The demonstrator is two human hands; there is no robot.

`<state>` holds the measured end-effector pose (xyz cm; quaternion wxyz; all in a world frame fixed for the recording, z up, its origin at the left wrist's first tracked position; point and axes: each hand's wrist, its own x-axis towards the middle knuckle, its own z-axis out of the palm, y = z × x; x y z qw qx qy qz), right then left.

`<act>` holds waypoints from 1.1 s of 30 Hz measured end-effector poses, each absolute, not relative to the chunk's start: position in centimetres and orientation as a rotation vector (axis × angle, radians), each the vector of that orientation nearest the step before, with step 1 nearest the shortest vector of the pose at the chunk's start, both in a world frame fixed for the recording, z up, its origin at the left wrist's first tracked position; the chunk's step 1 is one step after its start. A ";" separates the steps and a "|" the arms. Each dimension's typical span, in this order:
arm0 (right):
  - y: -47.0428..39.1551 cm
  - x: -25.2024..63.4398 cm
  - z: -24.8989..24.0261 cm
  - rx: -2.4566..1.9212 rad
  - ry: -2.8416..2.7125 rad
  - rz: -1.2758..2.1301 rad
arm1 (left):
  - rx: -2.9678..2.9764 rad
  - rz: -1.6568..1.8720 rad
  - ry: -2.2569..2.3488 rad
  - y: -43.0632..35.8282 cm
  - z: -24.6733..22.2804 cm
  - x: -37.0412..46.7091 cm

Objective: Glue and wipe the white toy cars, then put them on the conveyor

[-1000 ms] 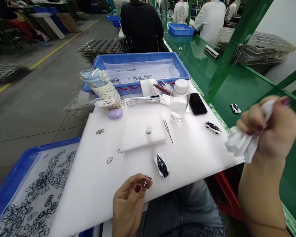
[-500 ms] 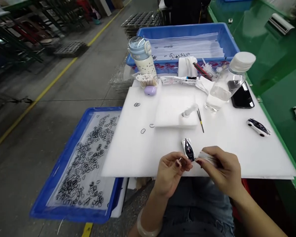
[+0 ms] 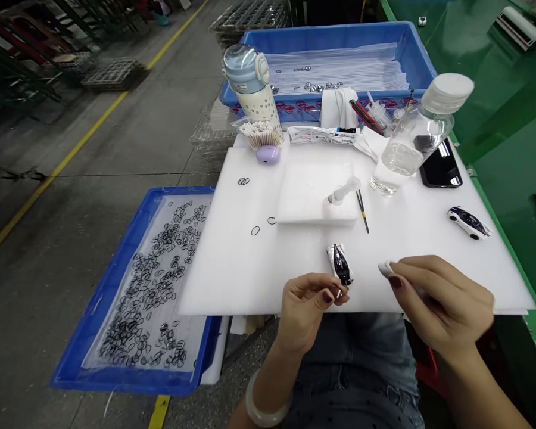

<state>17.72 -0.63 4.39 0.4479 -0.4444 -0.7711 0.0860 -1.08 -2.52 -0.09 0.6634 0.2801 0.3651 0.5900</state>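
Near the front edge of the white board [image 3: 232, 268], my left hand [image 3: 310, 307] pinches a small dark, shiny piece, too small to make out. My right hand [image 3: 444, 301], farther right, has its fingers closed on a white item [image 3: 386, 269], perhaps a cloth, mostly hidden by the hand. A white and black toy car [image 3: 339, 264] lies just beyond my left fingertips. Tweezers [image 3: 362, 211] and a small translucent tube [image 3: 343, 190] are behind it, the tube on a white foam block [image 3: 304, 196]. Loose dark rings [image 3: 255, 230] lie to the left.
A blue tray [image 3: 129, 250] of dark rings stands low at the left. Along the back are a cup [image 3: 254, 89], cotton swabs [image 3: 261, 134], a blue bin [image 3: 330, 36], a clear bottle [image 3: 406, 143] and a phone [image 3: 442, 167]. Another toy car [image 3: 469, 223] lies right.
My right hand has moved right, away from my left hand, with the white item still in its fingers. My left hand keeps its pinch near the car. The view has shifted slightly.
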 end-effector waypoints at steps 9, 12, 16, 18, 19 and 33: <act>0.9 16.4 1.1 -1.385 -1.835 0.771 | 1.993 1.373 1.583 -1.7 -0.7 -1.3; 1.2 16.0 1.0 -1.393 -1.876 0.768 | 2.130 1.335 1.549 -1.5 -1.2 -0.8; 1.3 16.0 0.9 -1.411 -1.930 0.737 | 2.104 1.291 1.542 -1.5 -1.2 -0.9; 1.4 16.0 0.9 -1.409 -1.939 0.726 | 2.009 1.267 1.553 -1.4 -1.0 -1.1; 1.4 16.0 1.0 -1.405 -1.941 0.726 | 1.952 1.255 1.558 -1.4 -0.9 -1.3; 1.1 15.8 0.3 -1.369 -1.966 0.607 | 1.796 1.061 1.572 -0.7 -0.3 -2.2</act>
